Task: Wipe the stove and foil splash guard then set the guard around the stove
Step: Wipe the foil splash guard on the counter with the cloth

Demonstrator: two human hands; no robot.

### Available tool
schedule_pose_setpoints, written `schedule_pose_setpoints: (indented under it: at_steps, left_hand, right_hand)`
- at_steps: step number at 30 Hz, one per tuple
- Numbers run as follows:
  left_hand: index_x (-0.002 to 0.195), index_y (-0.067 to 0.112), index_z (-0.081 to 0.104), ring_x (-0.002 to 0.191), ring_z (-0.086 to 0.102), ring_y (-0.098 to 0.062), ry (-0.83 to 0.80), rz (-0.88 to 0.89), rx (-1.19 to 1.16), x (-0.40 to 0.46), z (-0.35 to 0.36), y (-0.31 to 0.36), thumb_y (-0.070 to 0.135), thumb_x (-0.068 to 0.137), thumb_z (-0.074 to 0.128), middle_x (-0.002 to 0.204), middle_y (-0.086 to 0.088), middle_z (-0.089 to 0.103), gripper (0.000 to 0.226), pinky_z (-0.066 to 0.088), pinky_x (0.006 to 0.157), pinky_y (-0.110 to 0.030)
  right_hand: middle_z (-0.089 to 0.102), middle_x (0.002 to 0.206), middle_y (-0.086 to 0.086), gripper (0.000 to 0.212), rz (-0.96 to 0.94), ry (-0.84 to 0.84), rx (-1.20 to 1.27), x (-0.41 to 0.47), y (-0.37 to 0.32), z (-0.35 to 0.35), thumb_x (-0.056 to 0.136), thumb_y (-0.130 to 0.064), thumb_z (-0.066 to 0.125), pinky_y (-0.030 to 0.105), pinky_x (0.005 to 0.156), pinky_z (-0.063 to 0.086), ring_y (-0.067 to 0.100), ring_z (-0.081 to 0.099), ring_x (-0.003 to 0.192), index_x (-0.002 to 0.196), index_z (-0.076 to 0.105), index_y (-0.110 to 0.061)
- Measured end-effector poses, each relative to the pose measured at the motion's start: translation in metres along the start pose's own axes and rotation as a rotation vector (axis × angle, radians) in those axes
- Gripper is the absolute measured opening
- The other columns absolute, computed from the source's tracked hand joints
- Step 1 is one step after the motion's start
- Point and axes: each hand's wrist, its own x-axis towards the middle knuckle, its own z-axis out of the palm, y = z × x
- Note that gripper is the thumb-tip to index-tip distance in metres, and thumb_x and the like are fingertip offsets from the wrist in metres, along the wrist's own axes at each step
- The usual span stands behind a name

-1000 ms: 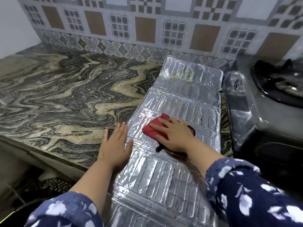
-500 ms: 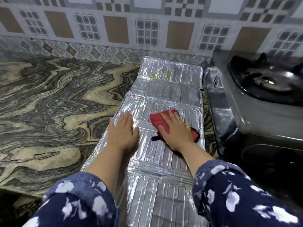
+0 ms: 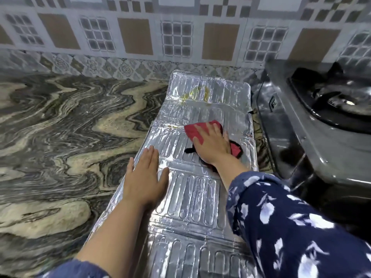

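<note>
The ribbed foil splash guard [image 3: 196, 197] lies flat on the marbled counter, running from the near edge toward the tiled wall. Yellow-green grease stains [image 3: 197, 95] mark its far panel. My right hand [image 3: 210, 145] presses flat on a red cloth with black trim [image 3: 194, 131] on the guard's middle panel. My left hand [image 3: 145, 177] lies flat with fingers together on the guard's left edge, holding it down. The dark steel stove [image 3: 313, 137] stands right of the guard, its black burner [image 3: 341, 101] at the far right.
The swirled grey and beige counter [image 3: 66, 137] stretches to the left of the guard. A patterned tile wall [image 3: 180, 37] closes off the back. My blue floral sleeves [image 3: 291, 227] fill the lower right.
My right hand has pushed the red cloth farther up the guard toward the wall. My left hand stays on the left edge. The camera has moved closer and to the right.
</note>
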Motion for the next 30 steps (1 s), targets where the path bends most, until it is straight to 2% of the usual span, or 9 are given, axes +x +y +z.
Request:
schedule_pose_setpoints:
  at_steps: [3, 6, 14, 18, 20, 22, 24, 28, 30]
  left_hand:
    - [0.153, 0.018, 0.004, 0.147, -0.004, -0.006, 0.0, -0.003, 0.008, 0.0, 0.002, -0.001, 0.055, 0.085, 0.004, 0.161, 0.005, -0.003, 0.077, -0.005, 0.119, -0.041]
    - [0.153, 0.018, 0.006, 0.147, -0.003, -0.006, 0.009, 0.002, 0.019, -0.006, 0.002, -0.004, 0.058, 0.08, -0.004, 0.16, 0.005, -0.002, 0.084, -0.004, 0.118, -0.039]
    - [0.152, 0.017, 0.005, 0.147, -0.003, -0.006, -0.016, 0.009, 0.02, -0.026, -0.004, -0.022, 0.061, 0.077, -0.006, 0.16, 0.005, -0.001, 0.088, -0.002, 0.119, -0.036]
    - [0.152, 0.017, 0.007, 0.147, -0.001, -0.009, -0.032, -0.011, -0.019, -0.022, -0.009, -0.018, 0.057, 0.082, 0.009, 0.161, 0.005, 0.001, 0.081, -0.001, 0.119, -0.036]
    - [0.152, 0.017, 0.008, 0.148, 0.001, -0.01, -0.033, -0.02, -0.026, -0.012, -0.013, -0.019, 0.05, 0.085, 0.018, 0.161, 0.003, 0.003, 0.075, 0.0, 0.119, -0.037]
    - [0.153, 0.016, 0.007, 0.148, 0.0, -0.011, -0.03, -0.023, -0.024, 0.004, -0.018, -0.023, 0.041, 0.095, 0.022, 0.161, 0.002, 0.002, 0.065, -0.001, 0.119, -0.038]
    - [0.153, 0.015, 0.006, 0.148, -0.002, -0.011, -0.053, -0.027, -0.021, 0.023, -0.022, -0.027, 0.035, 0.1, 0.023, 0.161, 0.001, -0.001, 0.059, -0.001, 0.119, -0.04]
    - [0.153, 0.017, 0.005, 0.147, -0.003, -0.009, -0.099, 0.003, -0.013, 0.06, -0.024, -0.038, 0.032, 0.102, 0.02, 0.161, 0.004, -0.003, 0.055, -0.004, 0.119, -0.041]
    - [0.153, 0.019, 0.006, 0.147, -0.003, -0.008, -0.09, 0.021, -0.014, 0.069, -0.019, -0.043, 0.036, 0.101, 0.018, 0.161, 0.006, -0.001, 0.055, -0.004, 0.119, -0.041]
  right_hand:
    - [0.002, 0.162, -0.004, 0.054, -0.114, -0.011, 0.041, -0.013, -0.029, 0.008, 0.096, -0.05, 0.02, 0.048, 0.119, -0.005, 0.018, -0.005, 0.149, 0.149, 0.014, -0.041]
    - [0.005, 0.162, -0.005, 0.053, -0.178, -0.007, 0.067, -0.036, -0.044, 0.015, 0.096, -0.05, 0.021, 0.046, 0.118, -0.006, 0.018, -0.002, 0.149, 0.148, 0.019, -0.04]
    - [0.002, 0.162, -0.003, 0.055, -0.205, -0.03, 0.07, -0.077, -0.055, 0.017, 0.096, -0.053, 0.022, 0.046, 0.118, -0.009, 0.019, -0.004, 0.149, 0.149, 0.016, -0.04]
    - [-0.014, 0.161, -0.005, 0.051, -0.332, -0.114, 0.042, -0.077, -0.042, 0.012, 0.095, -0.056, 0.025, 0.049, 0.118, -0.009, 0.023, -0.01, 0.148, 0.144, 0.01, -0.055]
    - [-0.014, 0.16, -0.008, 0.05, -0.374, -0.154, -0.004, -0.071, -0.039, 0.003, 0.093, -0.059, 0.024, 0.051, 0.117, -0.009, 0.024, -0.008, 0.148, 0.142, 0.013, -0.057]
    - [-0.007, 0.161, -0.008, 0.058, -0.447, -0.13, -0.134, -0.062, -0.037, -0.002, 0.086, -0.065, 0.012, 0.051, 0.117, -0.009, 0.024, -0.003, 0.148, 0.143, 0.016, -0.055]
    - [-0.002, 0.161, -0.007, 0.067, -0.522, -0.074, -0.181, -0.054, -0.04, -0.002, 0.082, -0.061, 0.005, 0.048, 0.118, -0.009, 0.02, -0.001, 0.149, 0.146, 0.018, -0.047]
    - [0.002, 0.161, -0.008, 0.053, -0.456, -0.047, -0.004, -0.027, -0.062, 0.011, 0.098, -0.035, 0.025, 0.044, 0.12, -0.005, 0.018, 0.003, 0.148, 0.151, 0.02, -0.029]
    - [0.0, 0.161, -0.009, 0.053, -0.41, -0.029, 0.005, -0.007, -0.068, 0.014, 0.099, -0.034, 0.025, 0.045, 0.12, -0.005, 0.019, 0.001, 0.149, 0.151, 0.018, -0.027]
